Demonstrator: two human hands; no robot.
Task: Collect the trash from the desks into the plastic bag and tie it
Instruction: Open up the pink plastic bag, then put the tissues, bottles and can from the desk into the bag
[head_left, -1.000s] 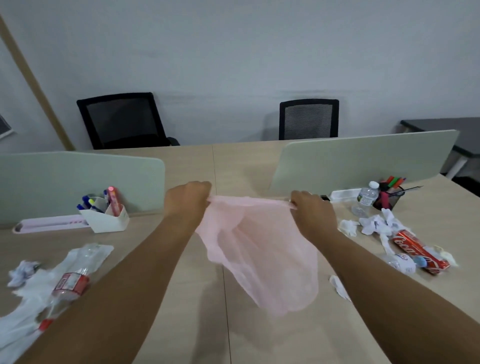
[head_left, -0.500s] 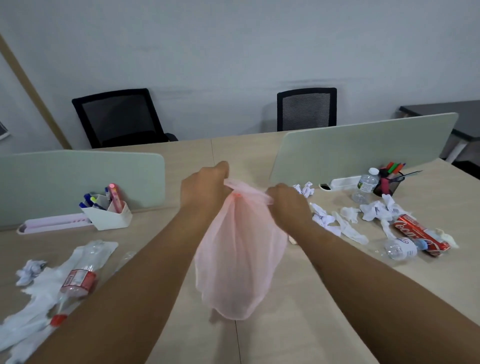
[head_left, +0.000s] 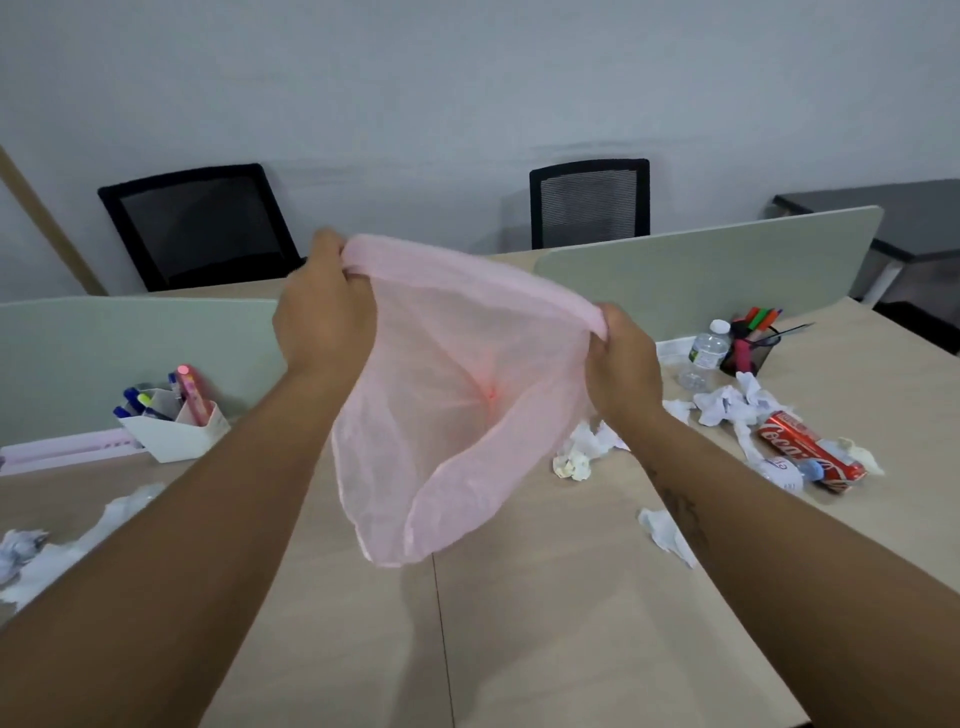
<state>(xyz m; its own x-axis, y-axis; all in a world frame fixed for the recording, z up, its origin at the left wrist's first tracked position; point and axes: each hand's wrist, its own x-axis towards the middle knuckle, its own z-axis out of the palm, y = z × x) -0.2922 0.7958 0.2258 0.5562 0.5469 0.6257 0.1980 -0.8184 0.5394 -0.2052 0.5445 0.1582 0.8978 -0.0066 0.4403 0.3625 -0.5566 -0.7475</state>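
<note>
Head view: both hands are clenched on the rim of the pink plastic bag (head_left: 452, 415). The left hand (head_left: 322, 317) grips it at about 11 o'clock, the right hand (head_left: 621, 369) at about 3 o'clock. The bag hangs in the air above the worktop (head_left: 571, 623), its mouth stretched wide towards the camera. It looks empty, so by my reading none of the collecting is done yet.

The film is thin and drawn taut between the two grips. Pulling further apart could tear the rim or slip it out of one hand.

One hand must let go to pick things up, and the mouth will then likely sag shut. Pieces dropped in could miss and land back on the worktop.

At 3 to 4 o'clock lie crumpled paper (head_left: 574, 457), a cola can (head_left: 802, 449) and a paper scrap (head_left: 665, 535). A water bottle (head_left: 704, 358) stands just beside a black pen cup (head_left: 750, 351), so a hasty sweep there could knock the cup over.

I cannot tell whether the can or the bottle holds liquid; if either does, it could spill inside the bag.

More white litter (head_left: 119, 512) lies at 8 o'clock, well apart from the rest, and is easily overlooked.
</note>
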